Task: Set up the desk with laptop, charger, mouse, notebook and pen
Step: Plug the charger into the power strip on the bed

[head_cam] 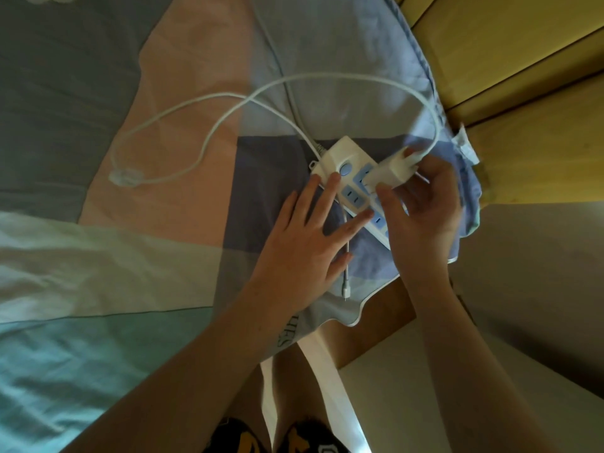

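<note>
White charger (394, 171) sits tilted on the power strip (351, 183) lying diagonally across the bedsheet (163, 142), my right hand (421, 220) pinching it, left hand (304, 250) spread flat, fingertips on the strip.

One power strip (351, 181), one charger (397, 171), two hands (302, 253), two cables (228, 112)

White power strip (351, 178) on patchwork bedsheet (163, 125)

White charger (394, 170) brick, prongs at power strip socket, its white cable (228, 116) looping across bedsheet
</note>
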